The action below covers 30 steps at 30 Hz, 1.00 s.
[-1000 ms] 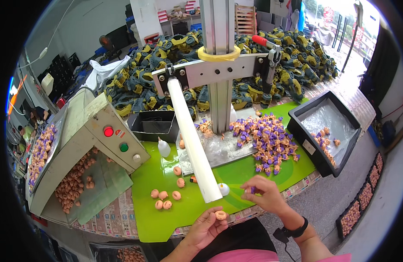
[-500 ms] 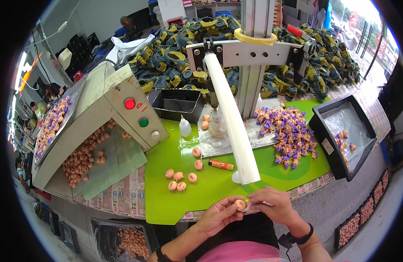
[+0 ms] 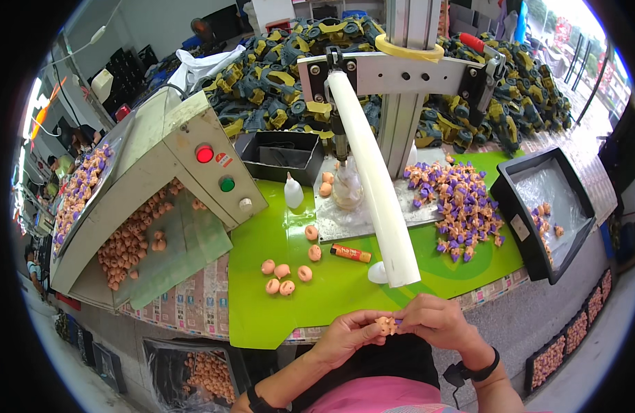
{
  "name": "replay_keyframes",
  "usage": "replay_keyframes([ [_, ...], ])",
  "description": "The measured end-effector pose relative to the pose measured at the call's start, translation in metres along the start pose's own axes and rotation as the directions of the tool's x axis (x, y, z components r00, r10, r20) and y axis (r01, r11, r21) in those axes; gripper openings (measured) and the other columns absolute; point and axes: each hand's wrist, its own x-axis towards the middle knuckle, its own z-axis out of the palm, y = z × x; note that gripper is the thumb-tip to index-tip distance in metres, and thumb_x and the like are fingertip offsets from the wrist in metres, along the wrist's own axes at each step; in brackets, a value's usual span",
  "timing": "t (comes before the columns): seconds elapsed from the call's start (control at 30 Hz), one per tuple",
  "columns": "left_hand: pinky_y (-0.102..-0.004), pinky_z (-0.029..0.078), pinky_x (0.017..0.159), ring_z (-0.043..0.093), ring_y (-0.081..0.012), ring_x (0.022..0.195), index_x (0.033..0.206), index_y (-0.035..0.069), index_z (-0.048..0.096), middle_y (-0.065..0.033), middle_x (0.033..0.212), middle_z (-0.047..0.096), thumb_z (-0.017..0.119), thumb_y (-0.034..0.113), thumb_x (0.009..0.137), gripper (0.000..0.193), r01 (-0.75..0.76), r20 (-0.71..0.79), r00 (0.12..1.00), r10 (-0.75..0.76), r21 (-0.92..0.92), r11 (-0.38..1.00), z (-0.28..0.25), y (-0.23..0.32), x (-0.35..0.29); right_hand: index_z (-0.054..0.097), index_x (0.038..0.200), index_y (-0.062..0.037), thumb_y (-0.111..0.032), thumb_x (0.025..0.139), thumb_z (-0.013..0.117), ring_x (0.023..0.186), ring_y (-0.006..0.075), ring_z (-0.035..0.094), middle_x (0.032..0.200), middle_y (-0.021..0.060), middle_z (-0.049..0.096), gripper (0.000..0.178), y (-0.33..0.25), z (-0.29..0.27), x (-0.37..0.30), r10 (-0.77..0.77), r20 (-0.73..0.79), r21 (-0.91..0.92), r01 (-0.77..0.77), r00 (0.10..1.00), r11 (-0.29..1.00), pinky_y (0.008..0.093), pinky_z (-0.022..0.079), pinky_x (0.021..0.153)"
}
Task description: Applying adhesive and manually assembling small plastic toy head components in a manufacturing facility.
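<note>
Near the front edge of the green mat, my left hand (image 3: 348, 337) pinches a small peach-coloured toy head (image 3: 383, 325) between thumb and fingers. My right hand (image 3: 438, 321) closes on a small purple toy piece held right against the head; its fingers hide most of that piece. How far the two parts are joined I cannot tell. Several loose toy heads (image 3: 304, 273) lie on the mat, some with a dark opening showing. Just beyond my hands hangs the lower end of a long white lever (image 3: 383, 220), beside a white bottle (image 3: 377, 273).
A metal machine (image 3: 173, 151) with toy heads inside stands left. Piled purple-and-peach pieces (image 3: 459, 206) lie right, near a black tray (image 3: 514, 224). An orange-red tube (image 3: 350, 253), a white squeeze bottle (image 3: 293, 191) and a press post (image 3: 407, 103) occupy the mat. Yellow-and-grey toy vehicles (image 3: 276, 82) are heaped behind.
The toy head has turned in my left fingers, and my right hand has come closer, bringing the purple piece against it. The whole view has shifted slightly.
</note>
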Motion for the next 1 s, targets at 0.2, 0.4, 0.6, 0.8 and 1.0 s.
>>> replay_keyframes([
  [0.2,-0.0297,0.055,0.082,0.064,-0.0155,0.087,0.117,0.001,0.061,-0.0072,0.104,0.063,0.062,0.014,0.093,0.027,0.062,0.093,0.995,-0.045,-0.183,0.981,-0.003,-0.007,0.000,0.068,0.085,-0.0046,0.006,0.070,0.072,0.076,0.0223,0.064,0.088,0.0064,0.066,0.018,0.004,-0.002,0.001,-0.080,0.048,0.075,0.076,0.996,0.994,0.0318,0.052,0.067],
  [0.4,-0.0285,0.056,0.081,0.064,-0.0142,0.086,0.113,0.003,0.061,-0.0058,0.100,0.063,0.061,0.015,0.093,0.023,0.008,0.028,1.000,-0.005,-0.116,0.993,0.002,0.001,-0.001,0.070,0.087,-0.0060,0.004,0.070,0.073,0.077,0.0221,0.064,0.086,0.0059,0.067,0.020,0.009,-0.002,0.006,-0.095,0.054,0.084,0.091,0.994,0.992,0.0318,0.051,0.067],
  [0.6,-0.0285,0.056,0.083,0.065,-0.0141,0.088,0.117,0.004,0.056,-0.0058,0.103,0.062,0.061,0.016,0.095,0.026,-0.062,-0.012,0.998,0.061,-0.156,0.986,0.005,0.017,-0.007,0.070,0.097,-0.0060,-0.009,0.077,0.073,0.081,0.0246,0.064,0.097,0.0065,0.069,0.020,-0.008,-0.026,0.063,-0.269,-0.014,-0.246,0.258,0.963,0.934,0.0372,0.052,0.072],
  [0.8,-0.0302,0.056,0.085,0.065,-0.0157,0.093,0.119,0.004,0.054,-0.0098,0.109,0.063,0.060,0.014,0.095,0.027,-0.126,-0.124,0.986,0.113,-0.099,0.987,0.001,0.036,-0.018,0.066,0.109,-0.0038,-0.008,0.083,0.065,0.103,0.0325,0.061,0.117,0.0132,0.064,0.026,-0.061,-0.048,0.182,-0.723,0.086,-0.301,0.709,0.686,0.637,0.0421,0.049,0.088],
  [1.0,-0.0302,0.055,0.086,0.065,-0.0163,0.096,0.121,0.004,0.053,-0.0130,0.113,0.063,0.060,0.010,0.094,0.029,-0.184,-0.168,0.971,0.169,-0.080,0.980,-0.001,0.045,-0.028,0.058,0.125,-0.0076,-0.018,0.087,0.064,0.126,0.0339,0.048,0.140,0.0154,0.049,0.040,-0.078,-0.087,0.282,-0.770,-0.227,-0.512,0.599,0.597,0.615,0.0421,0.039,0.103],
])
